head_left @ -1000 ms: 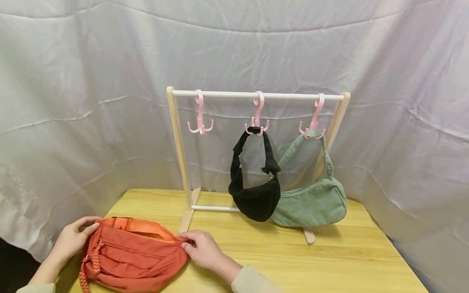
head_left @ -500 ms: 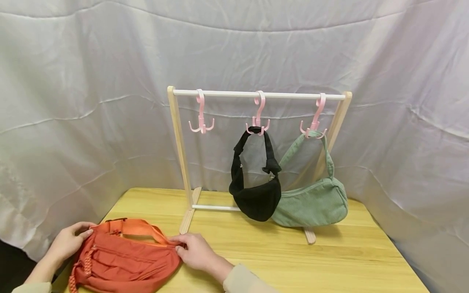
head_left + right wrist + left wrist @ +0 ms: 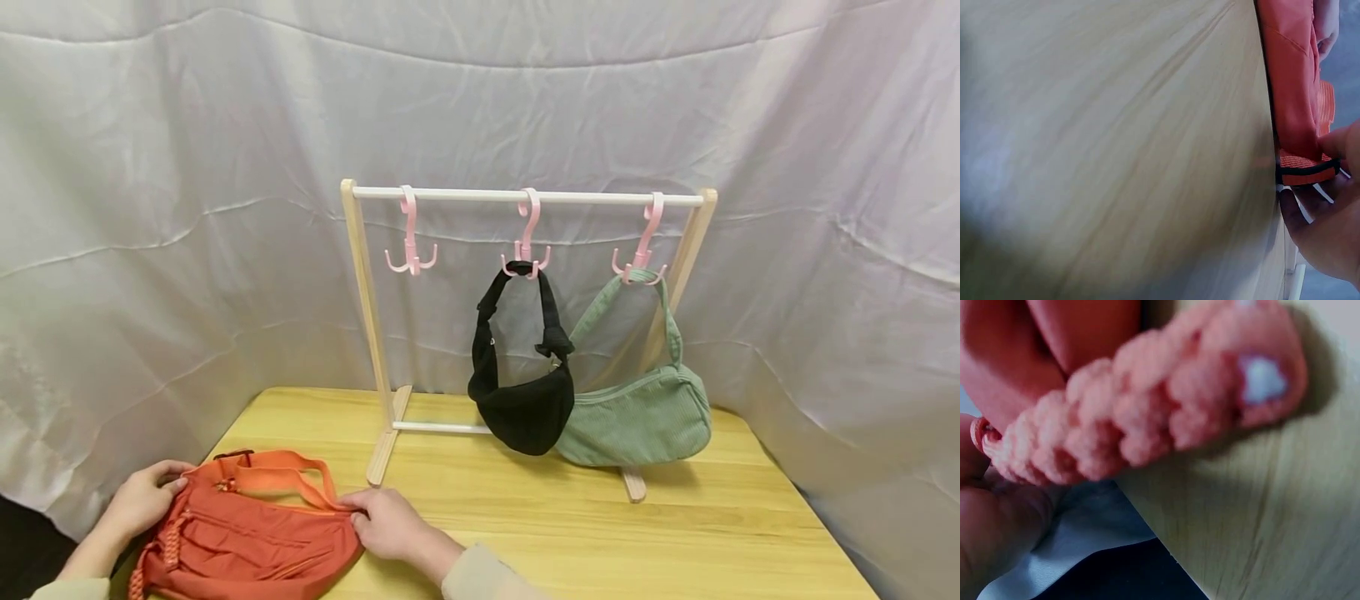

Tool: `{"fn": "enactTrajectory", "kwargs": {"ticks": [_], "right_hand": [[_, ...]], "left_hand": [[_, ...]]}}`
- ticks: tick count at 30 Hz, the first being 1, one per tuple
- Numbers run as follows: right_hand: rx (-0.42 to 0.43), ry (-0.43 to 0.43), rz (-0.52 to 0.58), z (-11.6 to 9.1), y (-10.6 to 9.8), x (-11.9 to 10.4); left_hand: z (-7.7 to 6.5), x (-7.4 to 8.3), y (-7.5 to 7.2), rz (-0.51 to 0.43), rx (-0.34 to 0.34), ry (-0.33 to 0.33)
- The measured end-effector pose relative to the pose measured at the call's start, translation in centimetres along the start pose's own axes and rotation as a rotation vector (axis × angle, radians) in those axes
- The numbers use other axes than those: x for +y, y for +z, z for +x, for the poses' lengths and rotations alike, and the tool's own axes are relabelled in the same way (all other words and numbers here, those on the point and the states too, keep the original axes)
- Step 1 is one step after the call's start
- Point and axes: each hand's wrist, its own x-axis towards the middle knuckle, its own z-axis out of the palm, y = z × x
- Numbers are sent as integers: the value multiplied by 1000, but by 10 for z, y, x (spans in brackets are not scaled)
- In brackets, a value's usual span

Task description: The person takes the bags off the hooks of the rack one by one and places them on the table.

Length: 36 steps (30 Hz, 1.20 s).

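An orange-red waist bag (image 3: pixel 258 542) lies on the table's front left, its front pocket facing up. By the upper left corner, my left hand (image 3: pixel 142 502) pinches it between thumb and fingers. My right hand (image 3: pixel 386 525) grips the opposite upper corner, where the orange strap (image 3: pixel 281 477) joins the bag. The strap is looped loosely along the top edge, with a dark buckle near its left end. In the left wrist view a braided zipper pull (image 3: pixel 1116 406) hangs across the picture. The right wrist view shows thumb and fingers around the bag's end (image 3: pixel 1300 169).
A wooden rack with a white top bar (image 3: pixel 465 194) stands at the table's back. Three pink hooks hang from it; the left hook (image 3: pixel 410 250) bears nothing. A black bag (image 3: pixel 528 408) hangs on the middle one, a green corduroy bag (image 3: pixel 645 417) on the right one.
Both hands have shifted the waist bag a little to the left and toward the front edge. Its strap has risen into a looser loop, and the buckle now shows beyond the bag's top.
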Motion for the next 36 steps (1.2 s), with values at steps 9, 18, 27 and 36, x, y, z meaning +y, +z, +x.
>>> {"fn": "enactTrajectory", "kwargs": {"ticks": [9, 18, 27, 36], "right_hand": [[-11, 26, -4, 1, 3, -2], [21, 41, 2, -2, 1, -4], [66, 44, 49, -4, 1, -6], [103, 31, 62, -7, -4, -8]], "left_hand": [[-1, 3, 2, 13, 5, -5], [-4, 7, 3, -1, 31, -2], [-7, 16, 2, -36, 34, -52], [-13, 31, 5, -49, 107, -19]]}}
